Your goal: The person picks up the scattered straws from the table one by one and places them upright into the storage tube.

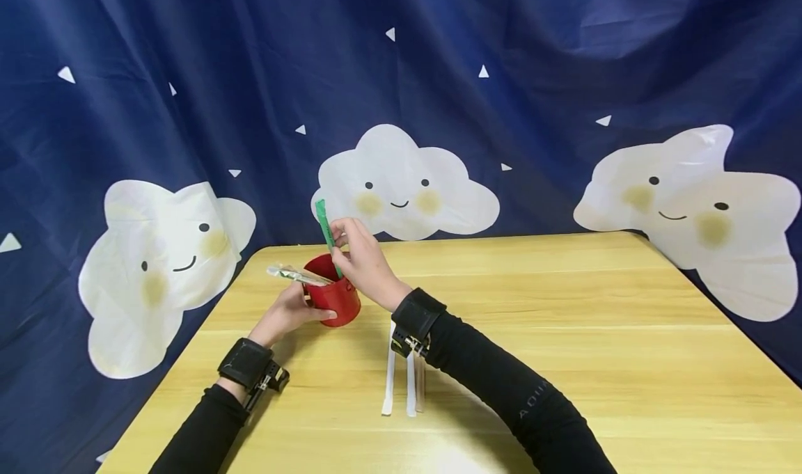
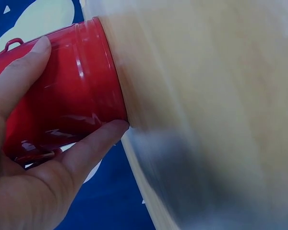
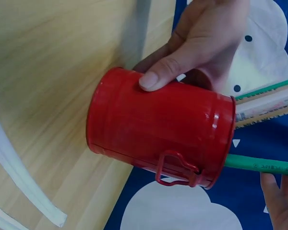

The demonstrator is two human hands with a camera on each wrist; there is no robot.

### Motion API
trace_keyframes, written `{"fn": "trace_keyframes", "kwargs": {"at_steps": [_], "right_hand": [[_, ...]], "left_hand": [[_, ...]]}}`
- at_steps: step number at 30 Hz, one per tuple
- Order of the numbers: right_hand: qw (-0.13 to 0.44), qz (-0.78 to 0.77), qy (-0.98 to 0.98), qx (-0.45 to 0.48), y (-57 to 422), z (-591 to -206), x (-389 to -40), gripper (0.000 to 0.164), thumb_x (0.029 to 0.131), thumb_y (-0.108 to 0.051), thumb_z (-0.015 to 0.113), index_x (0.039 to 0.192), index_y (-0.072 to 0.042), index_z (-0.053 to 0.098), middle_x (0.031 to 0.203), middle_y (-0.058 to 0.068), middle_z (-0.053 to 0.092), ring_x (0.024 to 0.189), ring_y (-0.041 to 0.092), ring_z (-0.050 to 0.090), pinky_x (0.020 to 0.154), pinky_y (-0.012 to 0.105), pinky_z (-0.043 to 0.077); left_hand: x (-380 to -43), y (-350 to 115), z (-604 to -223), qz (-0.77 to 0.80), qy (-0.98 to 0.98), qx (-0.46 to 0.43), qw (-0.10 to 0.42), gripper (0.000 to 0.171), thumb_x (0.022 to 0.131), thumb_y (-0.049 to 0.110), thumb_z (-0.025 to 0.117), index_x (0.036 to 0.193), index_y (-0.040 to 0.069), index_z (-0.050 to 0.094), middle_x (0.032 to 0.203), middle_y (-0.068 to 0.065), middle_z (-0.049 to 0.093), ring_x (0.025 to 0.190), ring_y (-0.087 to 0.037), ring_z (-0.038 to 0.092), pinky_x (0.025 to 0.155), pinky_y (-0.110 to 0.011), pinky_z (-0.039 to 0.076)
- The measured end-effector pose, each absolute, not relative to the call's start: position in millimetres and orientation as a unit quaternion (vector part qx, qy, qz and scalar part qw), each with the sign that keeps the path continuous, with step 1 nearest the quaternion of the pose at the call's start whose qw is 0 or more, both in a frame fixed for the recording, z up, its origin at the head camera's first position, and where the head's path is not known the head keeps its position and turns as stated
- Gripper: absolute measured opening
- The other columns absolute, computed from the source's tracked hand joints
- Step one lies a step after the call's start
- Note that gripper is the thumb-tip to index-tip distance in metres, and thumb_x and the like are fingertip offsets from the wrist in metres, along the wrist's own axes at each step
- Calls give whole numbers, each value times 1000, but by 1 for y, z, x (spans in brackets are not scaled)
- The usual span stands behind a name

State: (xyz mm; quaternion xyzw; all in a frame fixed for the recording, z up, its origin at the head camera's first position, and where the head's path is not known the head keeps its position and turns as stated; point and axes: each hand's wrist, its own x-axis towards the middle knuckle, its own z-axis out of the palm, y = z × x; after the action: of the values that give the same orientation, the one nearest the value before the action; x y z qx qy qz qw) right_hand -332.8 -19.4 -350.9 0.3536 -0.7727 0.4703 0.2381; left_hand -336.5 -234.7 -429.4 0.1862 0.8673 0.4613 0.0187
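A small red metal bucket [image 1: 341,305] with looped side handles stands on the table toward the back left. My left hand [image 1: 289,312] grips it from the left, its thumb across the front wall. Above the rim, my right hand [image 1: 365,259] pinches a green wrapped straw [image 1: 322,218], whose lower end is inside the bucket. Several other wrapped straws [image 3: 266,103] lean out over the bucket's left side. The right wrist view shows the green straw beside the rim, with fingertips [image 3: 280,196] of my right hand against it. The bucket's inside is mostly hidden.
On the wooden table [image 1: 564,335], two white wrapped straws [image 1: 411,390] and a brownish one [image 1: 420,388] lie side by side, partly under my right forearm. Behind the table hangs a dark blue curtain [image 1: 532,98] with printed clouds.
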Motion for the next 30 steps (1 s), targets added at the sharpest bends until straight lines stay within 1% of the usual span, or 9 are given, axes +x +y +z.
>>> {"fn": "trace_keyframes", "kwargs": {"at_steps": [3, 6, 9, 12, 18, 23, 26, 30], "right_hand": [[211, 469, -782, 351, -19, -353, -333, 28, 97, 5, 57, 124, 0, 51, 114, 12, 57, 101, 20, 64, 84, 22, 58], [184, 440, -805, 352, -17, -355, -332, 34, 97, 2, 59, 129, -1, 50, 123, 12, 57, 106, 21, 63, 91, 23, 55], [167, 404, -824, 361, -16, -356, -332, 41, 96, -2, 63, 134, -1, 49, 130, 13, 57, 111, 25, 62, 97, 26, 52], [156, 386, -832, 366, -12, -355, -332, 45, 95, -3, 66, 137, -1, 49, 134, 13, 56, 115, 28, 60, 99, 29, 52], [155, 380, -840, 355, 5, -354, -329, 46, 94, -3, 67, 137, -2, 49, 132, 13, 57, 116, 26, 59, 98, 32, 53], [149, 370, -853, 338, 25, -360, -325, 44, 93, 0, 67, 134, 0, 50, 129, 15, 57, 114, 30, 60, 97, 36, 53], [130, 357, -870, 316, 40, -368, -321, 44, 92, 0, 67, 133, -1, 52, 129, 15, 58, 115, 31, 60, 98, 38, 52], [81, 323, -903, 270, 59, -377, -311, 44, 91, -2, 69, 132, -1, 53, 128, 16, 59, 118, 32, 59, 98, 42, 52]], "left_hand": [[-337, -232, -428, 464, 865, 188, 23, 80, 80, 14, 88, 147, 7, 45, 140, -16, 58, 125, -34, 56, 105, -52, 47], [-338, -231, -428, 465, 864, 192, 23, 81, 80, 12, 87, 149, 7, 43, 141, -16, 57, 126, -35, 56, 106, -53, 47], [-338, -232, -428, 464, 864, 195, 19, 83, 80, 12, 87, 150, 8, 42, 143, -17, 56, 127, -36, 56, 106, -54, 46], [-338, -232, -428, 464, 865, 189, 15, 84, 80, 12, 88, 150, 9, 42, 144, -17, 55, 128, -37, 55, 107, -56, 46], [-336, -232, -428, 466, 864, 189, 11, 87, 78, 13, 89, 151, 9, 42, 144, -17, 55, 128, -37, 54, 107, -57, 45], [-335, -233, -428, 475, 857, 199, 6, 86, 78, 11, 89, 150, 7, 42, 143, -17, 56, 128, -36, 54, 107, -57, 45], [-336, -233, -429, 474, 857, 202, 5, 88, 77, 11, 89, 151, 7, 42, 143, -17, 56, 129, -36, 53, 108, -57, 44], [-337, -234, -431, 476, 858, 195, 3, 89, 76, 11, 90, 151, 7, 41, 144, -17, 54, 132, -37, 50, 111, -58, 40]]}}
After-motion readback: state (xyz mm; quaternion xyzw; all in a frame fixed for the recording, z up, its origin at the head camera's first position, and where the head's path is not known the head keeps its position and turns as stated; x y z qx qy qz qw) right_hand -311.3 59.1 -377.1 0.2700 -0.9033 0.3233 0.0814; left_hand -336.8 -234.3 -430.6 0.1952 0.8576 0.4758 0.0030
